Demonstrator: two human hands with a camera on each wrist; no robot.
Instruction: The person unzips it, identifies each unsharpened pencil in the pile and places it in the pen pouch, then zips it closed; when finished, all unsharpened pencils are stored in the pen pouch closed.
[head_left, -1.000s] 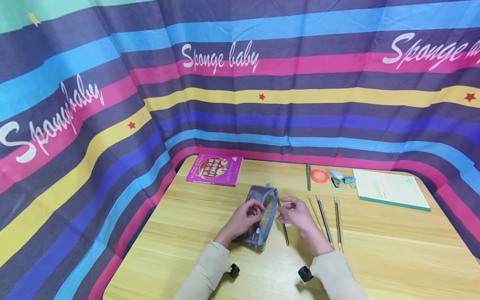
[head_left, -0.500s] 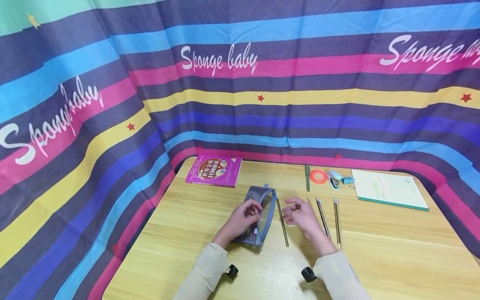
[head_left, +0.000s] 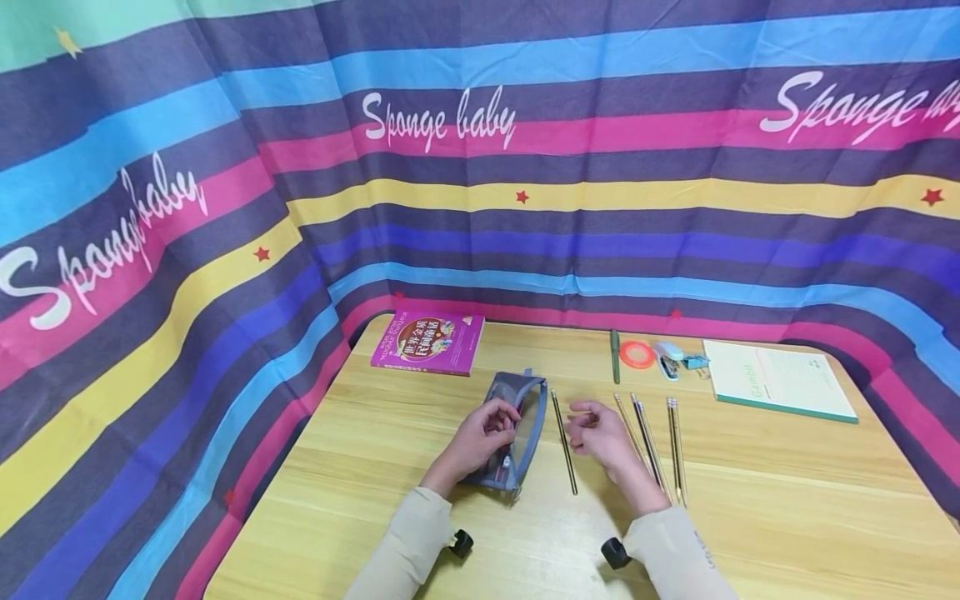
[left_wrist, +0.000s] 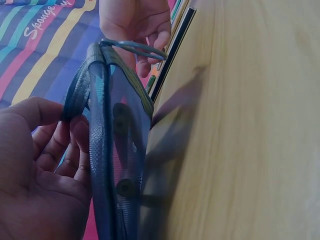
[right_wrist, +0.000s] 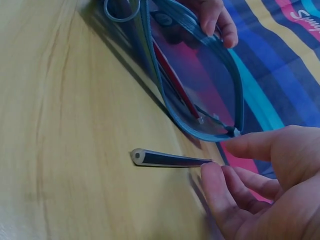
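A grey-blue mesh pencil case (head_left: 525,417) stands on its edge on the wooden table (head_left: 787,500), its zip mouth open. My left hand (head_left: 495,425) grips the case's near rim (left_wrist: 80,100), fingers curled round it. Inside the pencil case (right_wrist: 200,75) lies a red pen (right_wrist: 175,82). A dark pencil (head_left: 564,442) lies on the table just right of the case. My right hand (head_left: 583,425) hovers beside it, fingers loosely curled and holding nothing. In the right wrist view one fingertip (right_wrist: 210,172) is at the pencil (right_wrist: 165,158).
Several more pencils (head_left: 660,442) lie right of my right hand. At the back are a purple book (head_left: 427,342), a green pen (head_left: 615,354), an orange tape roll (head_left: 637,354), a small stapler (head_left: 667,358) and a green notebook (head_left: 776,379). A striped curtain (head_left: 225,208) encloses the table.
My right hand has drawn back a little from the case's mouth and sunk towards the pencil on the table. The left hand keeps its grip on the case.
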